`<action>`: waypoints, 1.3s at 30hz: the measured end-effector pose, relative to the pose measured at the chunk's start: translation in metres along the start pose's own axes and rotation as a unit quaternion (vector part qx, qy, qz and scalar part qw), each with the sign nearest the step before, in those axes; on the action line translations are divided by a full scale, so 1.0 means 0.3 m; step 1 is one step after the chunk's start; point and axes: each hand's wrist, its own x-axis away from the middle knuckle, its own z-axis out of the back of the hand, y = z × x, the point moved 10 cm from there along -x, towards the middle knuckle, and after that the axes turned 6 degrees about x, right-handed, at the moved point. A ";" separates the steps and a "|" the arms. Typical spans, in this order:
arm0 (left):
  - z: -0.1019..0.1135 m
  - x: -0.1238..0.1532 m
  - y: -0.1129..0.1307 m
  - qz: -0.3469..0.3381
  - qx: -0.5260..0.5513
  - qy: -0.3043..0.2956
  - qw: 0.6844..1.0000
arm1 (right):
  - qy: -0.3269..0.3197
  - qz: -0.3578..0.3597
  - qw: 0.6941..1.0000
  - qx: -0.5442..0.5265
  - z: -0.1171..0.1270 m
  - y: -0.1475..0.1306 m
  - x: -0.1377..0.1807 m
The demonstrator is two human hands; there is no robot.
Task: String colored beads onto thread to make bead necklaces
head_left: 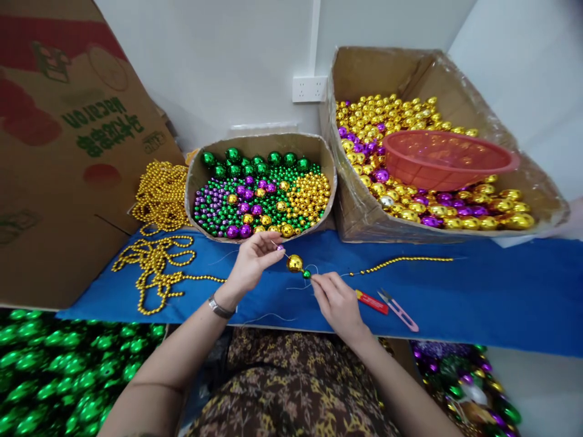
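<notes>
My left hand point(255, 260) pinches a thin needle-like wire, with a small purple bead point(280, 247) at its fingertips. Beside it, a large gold bead point(294, 263) and a small green bead point(306, 274) hang in line between my hands. My right hand point(337, 302) is closed in a pinch on the thread just right of the green bead; its fingertips partly hide the grip. Loops of pale thread point(314, 267) curl around the green bead. To the right, a strand of small gold beads point(401, 261) lies on the blue cloth point(492, 291).
Behind my hands stands a cardboard box point(259, 141) of mixed beads; a larger carton point(355, 224) holds gold and purple beads and a red basket point(450, 161). Pink thread snips point(401, 311) and a red-and-yellow packet point(373, 301) lie right. Gold bead strands point(159, 194) pile up left.
</notes>
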 end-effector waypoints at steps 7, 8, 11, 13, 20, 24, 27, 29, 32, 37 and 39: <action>-0.029 0.074 -0.210 0.063 -0.028 0.006 0.998 | -0.048 -0.055 0.997 -0.037 -0.108 0.128 0.071; -0.030 0.080 -0.209 0.052 -0.058 0.003 0.997 | -0.058 -0.049 0.997 -0.029 -0.114 0.133 0.074; -0.037 0.084 -0.157 0.020 -0.118 -0.009 0.993 | -0.058 -0.036 0.998 -0.008 -0.095 0.124 0.053; -0.046 0.076 -0.079 -0.010 -0.121 -0.016 0.992 | -0.048 -0.029 0.998 -0.014 -0.068 0.094 0.017; -0.067 0.026 0.156 -0.086 -0.061 -0.004 0.994 | -0.066 -0.010 0.991 -0.113 -0.043 0.014 -0.108; -0.071 0.014 0.144 -0.088 -0.032 -0.016 0.996 | -0.082 -0.023 0.987 -0.136 -0.031 0.033 -0.123; -0.093 0.029 0.080 -0.092 -0.065 -0.041 0.993 | -0.074 -0.051 0.985 -0.148 -0.008 0.054 -0.127; -0.160 0.061 0.007 -0.107 -0.151 -0.111 0.976 | -0.061 -0.072 0.982 -0.164 0.002 0.060 -0.131; -0.300 0.139 -0.147 -0.150 -0.294 -0.260 0.908 | -0.042 -0.088 0.974 -0.204 0.006 0.045 -0.142; -0.376 0.135 -0.303 -0.248 -0.502 -0.300 0.773 | -0.002 -0.140 0.930 -0.339 0.082 0.025 -0.177; -0.356 0.092 -0.312 -0.264 -0.587 -0.277 0.714 | 0.039 -0.163 0.906 -0.389 0.169 0.030 -0.194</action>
